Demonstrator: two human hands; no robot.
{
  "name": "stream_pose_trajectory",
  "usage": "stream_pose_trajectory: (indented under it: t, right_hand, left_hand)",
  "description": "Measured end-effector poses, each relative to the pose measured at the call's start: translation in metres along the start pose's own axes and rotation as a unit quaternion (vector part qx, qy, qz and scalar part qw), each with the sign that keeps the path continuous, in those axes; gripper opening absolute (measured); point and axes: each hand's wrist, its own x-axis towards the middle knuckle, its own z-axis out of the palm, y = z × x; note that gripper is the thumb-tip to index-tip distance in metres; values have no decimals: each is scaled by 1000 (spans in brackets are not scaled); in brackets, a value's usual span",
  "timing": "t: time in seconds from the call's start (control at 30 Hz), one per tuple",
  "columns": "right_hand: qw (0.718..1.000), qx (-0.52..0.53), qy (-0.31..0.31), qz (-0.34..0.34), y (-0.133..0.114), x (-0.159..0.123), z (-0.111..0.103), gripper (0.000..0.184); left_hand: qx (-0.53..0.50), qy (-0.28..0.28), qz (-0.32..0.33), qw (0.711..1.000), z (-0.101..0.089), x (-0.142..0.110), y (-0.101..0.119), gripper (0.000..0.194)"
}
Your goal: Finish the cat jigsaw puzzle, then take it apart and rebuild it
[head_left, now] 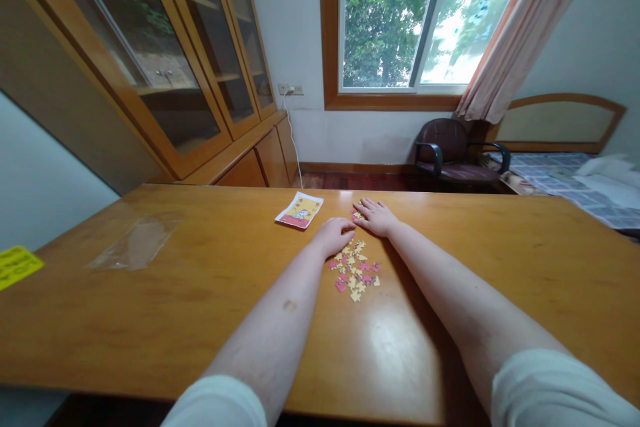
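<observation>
A scatter of small yellow and pink puzzle pieces [356, 270] lies on the wooden table [200, 293], between my forearms. My left hand [334, 235] rests knuckles-up at the pile's far left edge, fingers curled down onto the pieces; what they hold, if anything, is hidden. My right hand [376, 215] lies flat, fingers stretched out, pressing on a few pink pieces [356, 215] beyond the pile. A yellow and red picture card [299, 210] lies just left of my hands.
A clear plastic bag [137, 243] lies on the table's left side; a yellow sheet [16, 265] sits past its left edge. Behind the table stand a glass-door cabinet [190, 60], a dark armchair [453, 150] and a bed [575, 180].
</observation>
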Motion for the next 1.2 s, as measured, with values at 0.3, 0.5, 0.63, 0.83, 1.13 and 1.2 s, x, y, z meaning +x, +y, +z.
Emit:
stream_pose_trajectory:
  t: [0.3, 0.5, 0.63, 0.83, 1.13, 1.2]
  right_hand:
    - [999, 2, -5, -42, -4, 18, -4, 67]
    - [998, 4, 30, -63, -3, 14, -6, 64]
    - [996, 6, 92, -11, -5, 2, -4, 60]
    - [985, 39, 126, 112, -9, -22, 6, 68]
    - [986, 60, 56, 146, -8, -27, 6, 96]
    - [989, 60, 44, 128, -8, -21, 5, 94]
  left_hand:
    - [134, 146, -122, 973, -9, -3, 3, 25]
    - [196, 141, -272, 931, -9, -7, -1, 38]
    - [193, 108, -285, 933, -11, -8, 1, 37]
    - [203, 120, -293, 927, -13, -9, 6, 34]
    - [195, 102, -307, 926, -7, -7, -3, 53]
    - [207, 84, -323, 920, -5, -7, -4, 57]
